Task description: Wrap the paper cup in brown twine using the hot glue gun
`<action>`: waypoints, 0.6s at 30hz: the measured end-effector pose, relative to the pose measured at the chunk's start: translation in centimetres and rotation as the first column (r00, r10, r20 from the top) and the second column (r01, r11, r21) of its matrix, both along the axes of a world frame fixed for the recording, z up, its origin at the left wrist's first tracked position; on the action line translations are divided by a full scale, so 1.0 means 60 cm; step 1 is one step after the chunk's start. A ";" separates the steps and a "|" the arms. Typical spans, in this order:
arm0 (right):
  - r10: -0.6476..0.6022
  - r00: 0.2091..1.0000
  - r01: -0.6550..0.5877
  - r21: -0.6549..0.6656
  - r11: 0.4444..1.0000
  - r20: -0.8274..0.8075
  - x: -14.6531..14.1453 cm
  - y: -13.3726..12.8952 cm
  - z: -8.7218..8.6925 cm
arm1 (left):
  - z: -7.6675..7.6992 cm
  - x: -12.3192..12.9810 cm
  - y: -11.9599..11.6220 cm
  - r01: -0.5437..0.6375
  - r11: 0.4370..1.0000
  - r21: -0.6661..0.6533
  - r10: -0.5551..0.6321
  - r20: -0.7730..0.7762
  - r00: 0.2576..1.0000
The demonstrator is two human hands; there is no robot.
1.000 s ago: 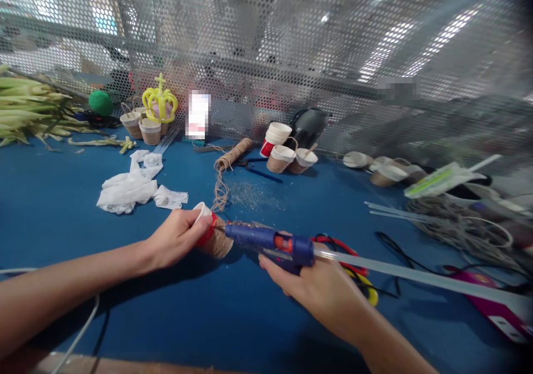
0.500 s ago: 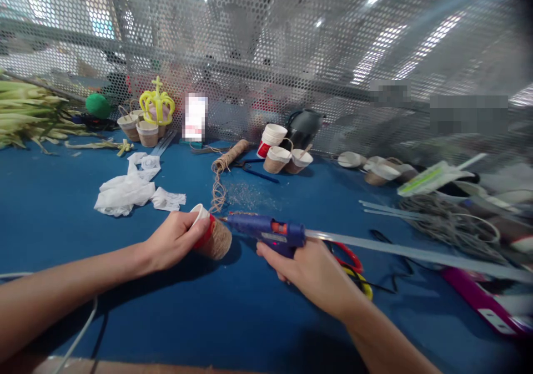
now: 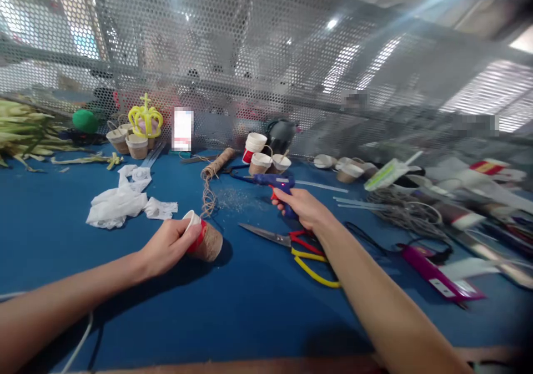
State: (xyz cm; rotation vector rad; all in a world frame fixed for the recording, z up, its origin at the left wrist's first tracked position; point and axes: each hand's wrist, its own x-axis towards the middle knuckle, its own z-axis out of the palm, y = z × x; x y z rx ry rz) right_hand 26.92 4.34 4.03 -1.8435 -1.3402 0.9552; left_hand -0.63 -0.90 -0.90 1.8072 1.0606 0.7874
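Note:
My left hand (image 3: 169, 246) is closed on a tilted paper cup (image 3: 208, 243), white at the rim, red below it and wrapped in brown twine lower down. Loose twine (image 3: 209, 199) runs from behind the cup to a twine roll (image 3: 219, 162). My right hand (image 3: 302, 205) grips the handle of a blue glue gun (image 3: 275, 181), its nozzle toward the left and a clear glue stick out of its back. Below that hand lie scissors (image 3: 270, 235) with red and yellow handles, partly under my forearm.
White crumpled cloth (image 3: 119, 202) lies to the left. Small cups (image 3: 260, 163) stand at the back against a perforated metal screen (image 3: 216, 46). At the right are grey cords (image 3: 403, 213) and a purple power strip (image 3: 437, 274).
My right hand has carried the glue gun away from the cup, back and to the right over the table. The scissors have come into fuller view. My left hand still holds the cup.

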 end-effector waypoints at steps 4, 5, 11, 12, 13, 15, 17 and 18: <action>-0.050 0.984 0.069 -0.104 0.992 0.169 0.008 0.037 -0.030 | -0.003 -0.002 0.000 0.017 1.000 0.026 -0.017 0.003 1.000; -0.056 0.976 0.082 -0.117 0.990 0.209 0.008 0.043 -0.034 | -0.004 -0.002 0.000 0.019 0.999 0.036 -0.019 0.000 1.000; 0.014 0.932 0.007 -0.055 0.998 0.363 -0.026 0.032 -0.014 | -0.003 -0.001 -0.002 0.025 0.993 0.114 -0.018 -0.068 0.998; 0.066 0.931 -0.053 -0.044 0.998 0.359 -0.041 0.019 -0.007 | -0.002 -0.001 -0.003 0.034 0.990 0.138 -0.023 -0.080 0.997; 0.143 0.929 -0.136 -0.045 0.990 0.342 -0.060 0.004 0.000 | 0.000 -0.001 -0.004 0.046 0.985 0.166 -0.031 -0.089 0.996; 0.326 0.907 -0.322 -0.059 0.945 0.268 -0.100 -0.029 0.010 | 0.005 0.000 -0.008 0.065 0.970 0.235 -0.042 -0.100 0.994; 0.479 0.863 -0.477 -0.058 0.877 0.157 -0.138 -0.058 0.012 | 0.011 0.000 -0.013 0.087 0.942 0.323 -0.057 -0.103 0.993; 0.529 0.841 -0.528 -0.041 0.848 0.109 -0.153 -0.068 0.010 | 0.014 0.000 -0.015 0.100 0.922 0.375 -0.065 -0.104 0.992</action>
